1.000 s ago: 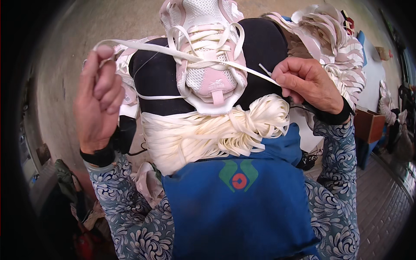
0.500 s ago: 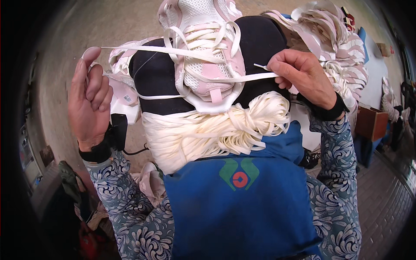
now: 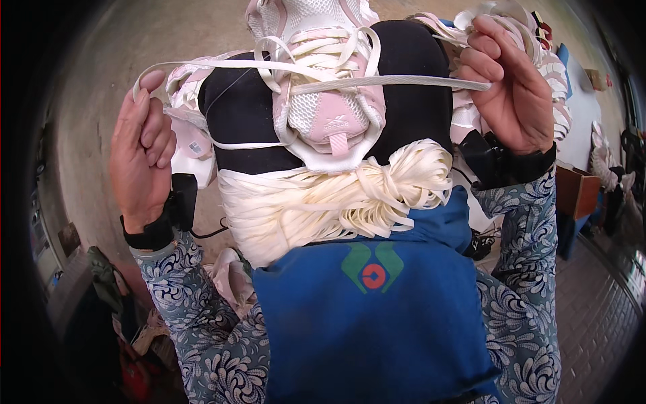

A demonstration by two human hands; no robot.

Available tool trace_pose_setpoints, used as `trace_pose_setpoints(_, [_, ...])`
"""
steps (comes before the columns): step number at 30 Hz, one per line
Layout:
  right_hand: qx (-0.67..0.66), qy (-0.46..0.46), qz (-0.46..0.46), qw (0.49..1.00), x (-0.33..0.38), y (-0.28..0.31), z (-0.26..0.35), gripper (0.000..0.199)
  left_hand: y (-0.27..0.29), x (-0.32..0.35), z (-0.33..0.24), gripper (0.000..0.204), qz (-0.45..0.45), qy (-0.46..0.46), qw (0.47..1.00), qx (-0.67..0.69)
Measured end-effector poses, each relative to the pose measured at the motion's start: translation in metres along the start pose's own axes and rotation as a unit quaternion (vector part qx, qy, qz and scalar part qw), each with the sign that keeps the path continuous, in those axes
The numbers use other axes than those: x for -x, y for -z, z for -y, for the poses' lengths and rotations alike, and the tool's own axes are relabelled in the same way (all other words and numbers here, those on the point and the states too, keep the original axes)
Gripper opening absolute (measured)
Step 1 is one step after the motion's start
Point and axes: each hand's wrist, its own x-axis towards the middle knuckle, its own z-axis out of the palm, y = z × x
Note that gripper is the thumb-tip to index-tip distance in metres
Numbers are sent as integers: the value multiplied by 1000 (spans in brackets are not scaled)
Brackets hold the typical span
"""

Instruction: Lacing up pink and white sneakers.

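A pink and white sneaker [image 3: 328, 120] sits before me on a black pad, its tongue and heel-side opening toward me. Cream laces cross its upper. My left hand [image 3: 142, 151] is closed on one lace [image 3: 222, 64], which runs from the shoe and loops over the thumb. At the right, my right hand [image 3: 511, 84] is raised with fingers curled round the other lace [image 3: 417, 81], stretched nearly straight across the shoe. The lace's tip is hidden in that hand. Another strand hangs slack along the shoe's left side.
A thick bundle of cream laces [image 3: 282, 212] lies between the black pad [image 3: 414, 60] and my blue apron [image 3: 363, 330]. Pink and white shoe parts [image 3: 548, 74] are stacked at the far right. A brown box [image 3: 577, 192] stands farther right.
My right hand has moved right and upward, turning palm inward and drawing its lace out across the shoe. My left hand stays almost in place, its lace now bent over the thumb.
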Motion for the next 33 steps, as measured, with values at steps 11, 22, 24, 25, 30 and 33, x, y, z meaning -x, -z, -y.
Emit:
trace_pose_setpoints(11, [206,-8,-136,969,-14,-28,-6,32,7,-1,-2,31,-31,-29,994,-96])
trace_pose_setpoints(22, [512,-121,-133,840,-7,1,-6,34,-28,21,6,23,122,105,963,-217])
trace_pose_setpoints(24, [557,-127,-162,805,-4,-1,-4,31,-44,19,8,27,181,104,947,-245])
trace_pose_setpoints(25, [556,-126,-159,806,-2,-1,-5,31,-56,20,11,28,215,89,941,-244])
trace_pose_setpoints(30, [566,-78,-170,803,6,3,-13,27,-76,18,21,35,275,60,917,-283])
trace_pose_setpoints(33, [494,9,-177,851,6,0,-3,28,-84,12,28,40,222,-2,943,-249])
